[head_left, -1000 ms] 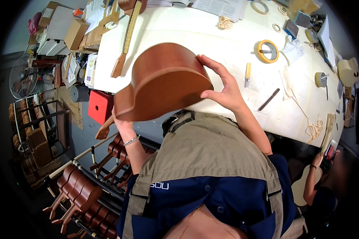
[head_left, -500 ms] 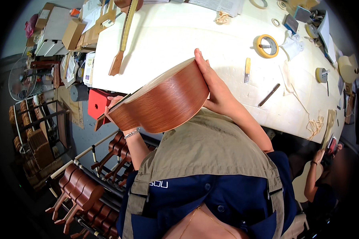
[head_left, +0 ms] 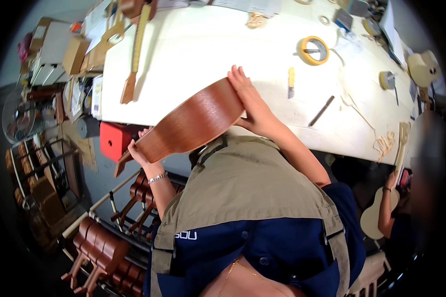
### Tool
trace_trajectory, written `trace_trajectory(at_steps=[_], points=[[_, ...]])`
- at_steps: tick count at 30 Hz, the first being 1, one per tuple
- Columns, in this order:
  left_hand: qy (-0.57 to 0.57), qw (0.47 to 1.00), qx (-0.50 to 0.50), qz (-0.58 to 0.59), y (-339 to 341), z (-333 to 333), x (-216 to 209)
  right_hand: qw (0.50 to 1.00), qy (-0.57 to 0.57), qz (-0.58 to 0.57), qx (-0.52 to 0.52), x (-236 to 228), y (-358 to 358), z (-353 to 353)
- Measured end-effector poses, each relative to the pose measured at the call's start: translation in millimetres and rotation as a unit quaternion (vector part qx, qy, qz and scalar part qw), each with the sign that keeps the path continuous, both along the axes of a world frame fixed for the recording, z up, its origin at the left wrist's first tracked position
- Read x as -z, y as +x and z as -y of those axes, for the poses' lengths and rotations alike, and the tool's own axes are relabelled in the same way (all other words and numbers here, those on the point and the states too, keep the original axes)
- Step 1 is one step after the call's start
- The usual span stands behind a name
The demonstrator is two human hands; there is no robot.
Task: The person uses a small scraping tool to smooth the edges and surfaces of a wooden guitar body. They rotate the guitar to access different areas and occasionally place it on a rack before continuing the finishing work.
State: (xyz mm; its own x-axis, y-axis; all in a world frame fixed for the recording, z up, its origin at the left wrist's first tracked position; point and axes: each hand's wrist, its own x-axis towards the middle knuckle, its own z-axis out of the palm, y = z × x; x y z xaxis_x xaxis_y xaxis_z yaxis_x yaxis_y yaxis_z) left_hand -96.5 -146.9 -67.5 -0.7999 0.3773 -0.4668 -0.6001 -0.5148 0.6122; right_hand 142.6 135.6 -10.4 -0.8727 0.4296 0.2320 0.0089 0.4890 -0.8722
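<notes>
A reddish-brown ukulele (head_left: pixel 195 119) is held up on its side between my two hands, just over the near edge of the table. Its curved wooden side faces me; the front and back faces are hidden. My left hand (head_left: pixel 141 149) grips it where the neck joins the body, fingers partly hidden behind it. The headstock (head_left: pixel 121 163) points down and left past that hand. My right hand (head_left: pixel 253 103) is pressed against the rounded bottom end, fingers stretched along it and thumb at the near side.
On the white table (head_left: pixel 193 54) lie another ukulele's neck (head_left: pixel 136 54), a yellow tape roll (head_left: pixel 314 50), a utility knife (head_left: pixel 291 81) and a dark pen-like stick (head_left: pixel 321 111). A red stool (head_left: pixel 115 141) stands left. Racked ukuleles (head_left: pixel 101 242) hang lower left. Another person's arm (head_left: pixel 385 213) holds a pale ukulele.
The ukulele has rolled so its pale upper face no longer shows, only the side. Both hands keep hold of it. The whole view has shifted slightly.
</notes>
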Motion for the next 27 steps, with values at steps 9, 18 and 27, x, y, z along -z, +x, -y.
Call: trace_trajectory(at_steps=[9,18,27], points=[[-0.122,0.986,-0.054,0.1,26,-50,7,0.92,0.086,0.134,0.357,59,103,-50],[-0.116,0.985,-0.06,0.112,10,-90,40,0.747,0.026,0.446,0.493,97,165,-54],[-0.138,0.978,0.09,0.125,18,-91,25,0.832,-0.282,-0.06,0.474,71,124,-26]])
